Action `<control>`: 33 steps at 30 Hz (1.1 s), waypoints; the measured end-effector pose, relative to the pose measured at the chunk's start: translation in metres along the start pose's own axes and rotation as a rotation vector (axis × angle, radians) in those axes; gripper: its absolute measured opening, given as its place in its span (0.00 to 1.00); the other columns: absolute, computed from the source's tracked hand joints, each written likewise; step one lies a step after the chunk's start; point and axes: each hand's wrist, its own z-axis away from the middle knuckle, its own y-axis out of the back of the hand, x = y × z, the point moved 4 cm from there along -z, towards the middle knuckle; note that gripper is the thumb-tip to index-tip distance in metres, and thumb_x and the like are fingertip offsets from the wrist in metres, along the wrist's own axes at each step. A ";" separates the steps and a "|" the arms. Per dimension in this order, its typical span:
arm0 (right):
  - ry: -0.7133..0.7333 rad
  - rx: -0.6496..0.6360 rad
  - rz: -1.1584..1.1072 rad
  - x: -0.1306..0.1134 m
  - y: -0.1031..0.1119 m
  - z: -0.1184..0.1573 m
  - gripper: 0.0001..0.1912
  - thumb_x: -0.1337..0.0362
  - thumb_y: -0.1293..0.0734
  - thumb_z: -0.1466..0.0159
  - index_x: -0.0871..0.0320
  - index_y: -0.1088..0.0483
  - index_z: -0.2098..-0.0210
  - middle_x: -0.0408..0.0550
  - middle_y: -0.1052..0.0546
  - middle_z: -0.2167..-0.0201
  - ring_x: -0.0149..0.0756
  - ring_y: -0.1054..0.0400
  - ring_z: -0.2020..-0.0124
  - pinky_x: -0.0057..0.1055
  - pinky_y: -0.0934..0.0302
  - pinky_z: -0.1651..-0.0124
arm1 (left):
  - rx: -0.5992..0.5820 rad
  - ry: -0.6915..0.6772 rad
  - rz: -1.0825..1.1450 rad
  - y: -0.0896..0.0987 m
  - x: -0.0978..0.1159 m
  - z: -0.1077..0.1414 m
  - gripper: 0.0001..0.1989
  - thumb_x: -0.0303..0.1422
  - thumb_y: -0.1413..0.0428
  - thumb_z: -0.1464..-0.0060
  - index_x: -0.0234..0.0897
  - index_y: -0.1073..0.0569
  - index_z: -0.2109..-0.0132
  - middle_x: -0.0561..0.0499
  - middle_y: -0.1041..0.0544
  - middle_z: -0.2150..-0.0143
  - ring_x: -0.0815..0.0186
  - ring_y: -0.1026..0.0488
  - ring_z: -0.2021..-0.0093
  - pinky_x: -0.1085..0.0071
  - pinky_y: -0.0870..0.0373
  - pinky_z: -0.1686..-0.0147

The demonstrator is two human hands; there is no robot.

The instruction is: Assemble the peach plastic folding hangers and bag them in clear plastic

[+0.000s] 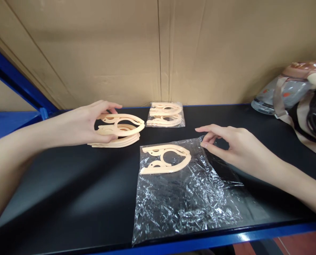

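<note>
My left hand (94,122) is closed round a cream folding hanger (131,132), thumb on its near side and fingers on the far side. It sits over a stack of similar folded hangers (120,142) on the left of the black surface. My right hand (229,141) has its thumb and a curled finger pinched at the upper right edge of a clear plastic bag (184,202), index finger stretched out above. Another folded hanger (186,161) lies at the far end of the bag; it appears to be inside the film.
A clear packet of folded hangers (165,115) lies at the back, against a cardboard wall (107,53). At the right stands a water bottle (285,90) with a strap, beside a dark object. A blue frame (20,81) rises at the left; a blue edge (227,239) borders the front.
</note>
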 end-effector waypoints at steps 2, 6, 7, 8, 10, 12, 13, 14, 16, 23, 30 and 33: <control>0.066 0.047 0.033 -0.004 0.001 0.000 0.16 0.60 0.37 0.33 0.55 0.29 0.47 0.47 0.20 0.60 0.42 0.26 0.59 0.43 0.33 0.54 | 0.018 -0.025 -0.007 0.000 0.015 0.002 0.28 0.41 0.45 0.45 0.36 0.39 0.40 0.45 0.28 0.46 0.53 0.27 0.48 0.56 0.29 0.50; 0.278 0.084 0.082 -0.022 -0.002 0.005 0.19 0.58 0.37 0.32 0.58 0.32 0.44 0.53 0.24 0.49 0.45 0.31 0.49 0.47 0.37 0.47 | 0.087 -0.188 0.055 -0.013 0.055 0.012 0.29 0.41 0.42 0.51 0.39 0.38 0.43 0.45 0.28 0.47 0.52 0.26 0.51 0.58 0.27 0.54; 0.319 0.080 0.072 -0.027 -0.003 0.007 0.22 0.55 0.36 0.32 0.58 0.35 0.42 0.54 0.26 0.46 0.46 0.32 0.47 0.47 0.37 0.46 | 0.114 -0.248 0.068 -0.018 0.066 0.015 0.30 0.41 0.41 0.52 0.39 0.39 0.43 0.44 0.30 0.45 0.51 0.27 0.50 0.58 0.27 0.53; 0.353 0.072 0.056 -0.032 -0.004 0.009 0.27 0.51 0.34 0.34 0.58 0.38 0.40 0.55 0.27 0.44 0.46 0.33 0.45 0.47 0.38 0.45 | 0.149 -0.310 0.088 -0.023 0.077 0.019 0.31 0.39 0.41 0.52 0.39 0.40 0.42 0.43 0.31 0.45 0.51 0.27 0.49 0.58 0.27 0.52; 0.400 0.051 0.031 -0.042 -0.006 0.014 0.37 0.45 0.32 0.38 0.58 0.42 0.37 0.57 0.29 0.41 0.48 0.34 0.43 0.47 0.38 0.45 | 0.200 -0.420 0.161 -0.033 0.097 0.027 0.31 0.36 0.42 0.52 0.37 0.41 0.42 0.42 0.32 0.46 0.52 0.28 0.49 0.57 0.28 0.51; 0.435 0.046 0.030 -0.050 -0.008 0.019 0.40 0.43 0.32 0.39 0.58 0.44 0.36 0.58 0.29 0.41 0.49 0.34 0.42 0.48 0.38 0.45 | 0.227 -0.479 0.271 -0.041 0.113 0.033 0.29 0.34 0.42 0.54 0.38 0.41 0.45 0.43 0.32 0.48 0.55 0.28 0.51 0.59 0.27 0.54; 0.453 0.057 0.034 -0.054 -0.008 0.021 0.40 0.44 0.31 0.39 0.57 0.44 0.36 0.58 0.29 0.41 0.50 0.34 0.42 0.48 0.37 0.45 | 0.230 -0.493 0.323 -0.045 0.119 0.036 0.29 0.34 0.42 0.54 0.39 0.42 0.46 0.44 0.32 0.48 0.56 0.28 0.52 0.60 0.27 0.55; 0.469 0.067 0.037 -0.057 -0.007 0.023 0.38 0.46 0.31 0.39 0.57 0.44 0.36 0.58 0.29 0.41 0.49 0.34 0.42 0.47 0.37 0.45 | 0.228 -0.503 0.373 -0.048 0.123 0.038 0.29 0.34 0.42 0.55 0.39 0.42 0.46 0.44 0.32 0.48 0.56 0.28 0.52 0.61 0.26 0.56; 0.496 0.076 0.025 -0.062 -0.007 0.026 0.38 0.48 0.31 0.38 0.56 0.45 0.35 0.57 0.29 0.41 0.48 0.35 0.41 0.46 0.36 0.45 | 0.208 -0.511 0.454 -0.053 0.129 0.040 0.30 0.33 0.41 0.55 0.41 0.43 0.45 0.45 0.32 0.47 0.57 0.28 0.51 0.61 0.26 0.56; 0.439 -0.024 -0.033 -0.064 -0.013 0.028 0.39 0.52 0.29 0.39 0.53 0.47 0.34 0.52 0.31 0.39 0.45 0.37 0.40 0.42 0.36 0.42 | 0.141 -0.478 0.507 -0.062 0.131 0.036 0.27 0.33 0.38 0.54 0.42 0.41 0.48 0.46 0.31 0.47 0.57 0.28 0.48 0.62 0.25 0.53; 0.386 -0.070 -0.058 -0.063 -0.017 0.025 0.38 0.56 0.29 0.39 0.55 0.47 0.34 0.54 0.32 0.38 0.44 0.36 0.40 0.40 0.35 0.42 | 0.240 -0.509 0.406 -0.063 0.133 0.041 0.24 0.35 0.39 0.50 0.41 0.42 0.50 0.46 0.28 0.51 0.56 0.26 0.50 0.61 0.23 0.55; 0.396 -0.084 -0.006 -0.063 -0.013 0.026 0.37 0.60 0.29 0.40 0.55 0.46 0.35 0.53 0.28 0.41 0.43 0.31 0.45 0.39 0.31 0.47 | 0.198 -0.510 0.400 -0.066 0.132 0.041 0.27 0.37 0.38 0.49 0.42 0.41 0.46 0.45 0.26 0.48 0.55 0.25 0.49 0.60 0.24 0.54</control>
